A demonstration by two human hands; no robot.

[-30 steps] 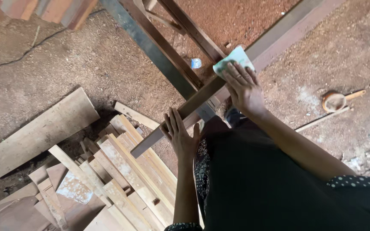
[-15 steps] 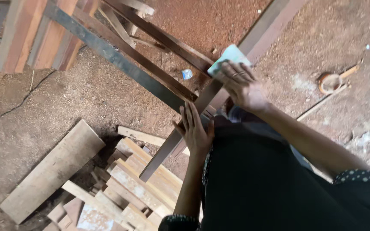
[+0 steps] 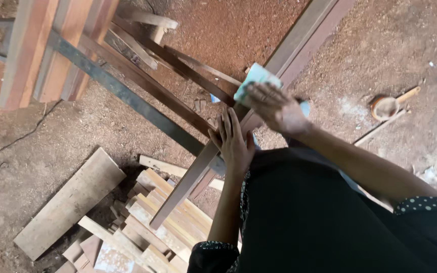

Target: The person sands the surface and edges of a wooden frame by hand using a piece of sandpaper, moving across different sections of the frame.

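Left hand point(image 3: 235, 143) flat, fingers spread, pinning a long stiff wooden strip point(image 3: 198, 169); right hand point(image 3: 274, 107) presses pale sandpaper point(image 3: 255, 78) just beyond its fingertips — rigid, probably light, best steadied mid-length.

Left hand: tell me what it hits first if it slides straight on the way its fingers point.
The left hand, flat on the plank, would likely meet the pale sanding sheet under the right hand; depth is unclear.

Soft, even daylight, faint shadows, right hand point(image 3: 274, 107) perhaps motion-blurred.
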